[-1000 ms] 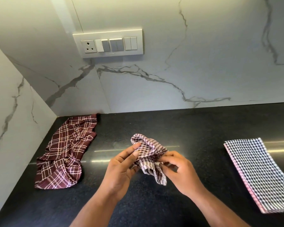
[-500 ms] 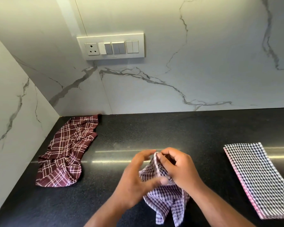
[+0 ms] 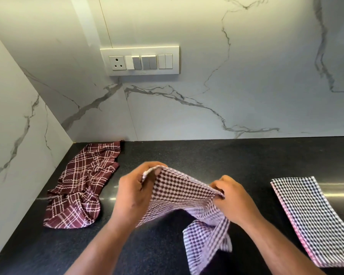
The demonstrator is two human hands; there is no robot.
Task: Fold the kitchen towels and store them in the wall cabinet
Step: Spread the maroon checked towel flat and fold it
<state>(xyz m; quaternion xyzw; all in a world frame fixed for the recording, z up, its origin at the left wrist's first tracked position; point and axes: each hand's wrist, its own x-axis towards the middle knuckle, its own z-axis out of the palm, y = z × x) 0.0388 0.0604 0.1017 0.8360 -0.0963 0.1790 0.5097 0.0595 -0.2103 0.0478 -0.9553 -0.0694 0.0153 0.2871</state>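
Note:
A maroon-and-white checked towel [image 3: 184, 192] hangs stretched between both hands above the black countertop [image 3: 207, 155]. My left hand [image 3: 133, 193] pinches its upper left corner, and my right hand [image 3: 233, 197] pinches the top edge further right. The rest of the cloth droops down toward the front. A dark red plaid towel [image 3: 80, 185] lies crumpled at the left, by the corner of the walls. A dark checked towel with a pink edge [image 3: 314, 219] lies folded flat at the right. No wall cabinet is in view.
Marble-patterned walls close the counter at the back and the left. A white switch and socket panel [image 3: 140, 60] is mounted on the back wall above the plaid towel.
My hands have drawn apart along the towel's edge, spreading the bunched checked towel open between them. The view has tilted upward a little. The two other towels have not moved.

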